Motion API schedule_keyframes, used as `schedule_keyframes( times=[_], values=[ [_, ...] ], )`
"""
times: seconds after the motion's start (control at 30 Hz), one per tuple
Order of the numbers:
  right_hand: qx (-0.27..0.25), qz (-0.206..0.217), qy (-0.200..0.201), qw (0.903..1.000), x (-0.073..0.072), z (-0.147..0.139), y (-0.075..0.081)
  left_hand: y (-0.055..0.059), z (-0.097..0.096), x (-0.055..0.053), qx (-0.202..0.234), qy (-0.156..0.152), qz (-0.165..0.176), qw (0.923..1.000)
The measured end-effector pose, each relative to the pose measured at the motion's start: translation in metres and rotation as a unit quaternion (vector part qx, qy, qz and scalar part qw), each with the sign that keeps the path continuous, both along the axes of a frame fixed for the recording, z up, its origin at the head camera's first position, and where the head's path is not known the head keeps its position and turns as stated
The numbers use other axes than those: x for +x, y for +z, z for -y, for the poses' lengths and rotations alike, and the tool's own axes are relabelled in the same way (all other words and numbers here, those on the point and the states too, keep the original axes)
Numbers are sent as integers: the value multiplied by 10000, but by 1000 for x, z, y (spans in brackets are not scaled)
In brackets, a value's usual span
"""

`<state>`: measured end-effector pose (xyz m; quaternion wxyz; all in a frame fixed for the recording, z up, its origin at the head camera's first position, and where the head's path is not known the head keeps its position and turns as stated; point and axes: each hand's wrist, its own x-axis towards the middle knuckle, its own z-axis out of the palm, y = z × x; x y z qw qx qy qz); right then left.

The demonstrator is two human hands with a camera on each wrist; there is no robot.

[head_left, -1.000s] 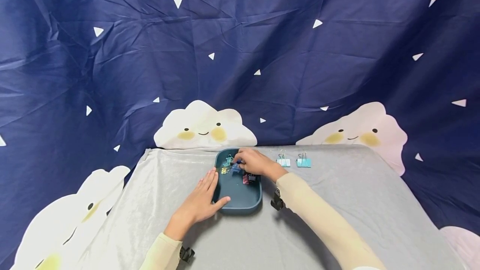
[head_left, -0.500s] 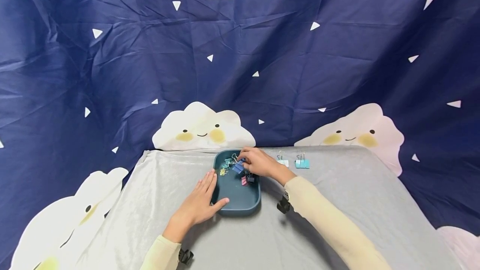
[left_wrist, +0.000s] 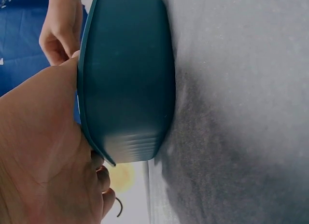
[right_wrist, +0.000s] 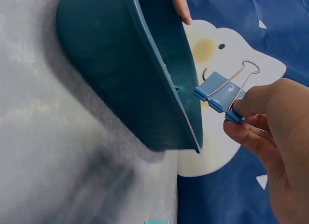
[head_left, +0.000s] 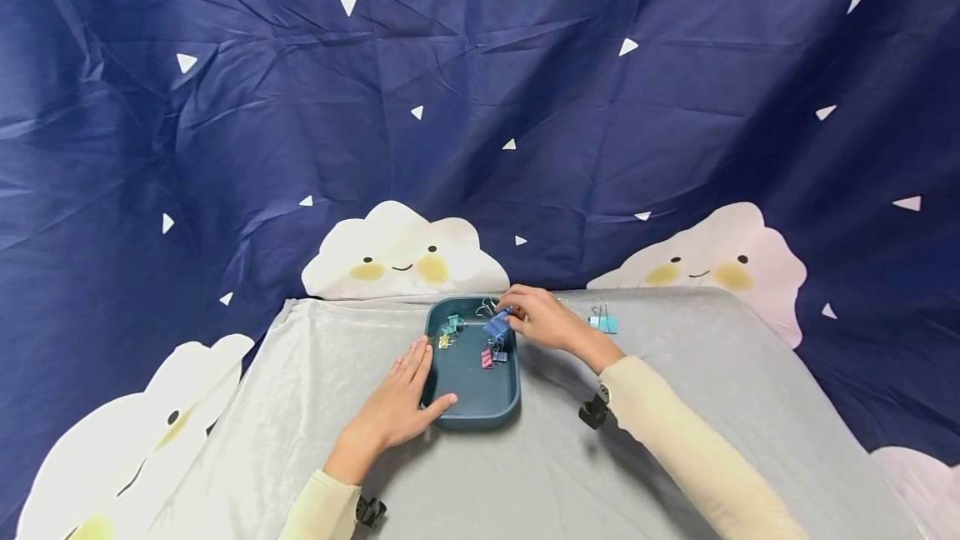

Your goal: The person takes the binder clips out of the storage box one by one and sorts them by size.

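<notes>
Between thumb and fingers, my right hand [head_left: 543, 319] pinches a large blue binder clip [right_wrist: 221, 92] at one side, its wire handles sticking out. In the right wrist view the clip is lifted past the rim of a dark teal bin [right_wrist: 111, 64]. My left hand [head_left: 397, 402] rests on the bin's left rim with fingers extended and thumb over the near corner. Inside the bin lie smaller binder clips: a green one [head_left: 453, 324], a yellow one [head_left: 445, 342], a pink one [head_left: 487, 358] and a dark blue one [head_left: 500, 356].
A light blue binder clip [head_left: 603, 323] stands on the grey cloth [head_left: 712, 407] right of the bin. Another clip beside it is mostly hidden behind my right hand. A dark blue curtain [head_left: 480, 107] with printed clouds hangs behind the table.
My right hand has lifted the blue binder clip up from the other clips and carried it right, to the bin's far right rim. The left hand stays on the left rim.
</notes>
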<state>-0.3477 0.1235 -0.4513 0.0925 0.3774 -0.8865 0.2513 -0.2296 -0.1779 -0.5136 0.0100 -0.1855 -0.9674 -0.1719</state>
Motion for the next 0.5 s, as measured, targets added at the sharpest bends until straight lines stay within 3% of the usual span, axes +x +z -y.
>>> schedule_keyframes(
  times=[0.27, 0.5],
  values=[
    [-613, -124, -220, 9978, 2, -33, 2, -1, -1, 0, -44, -2, -3, 10000],
    [-689, -42, -668, 9954, 7, -64, 6, 1, -1, 1, -34, 16, 63, 10000]
  ],
)
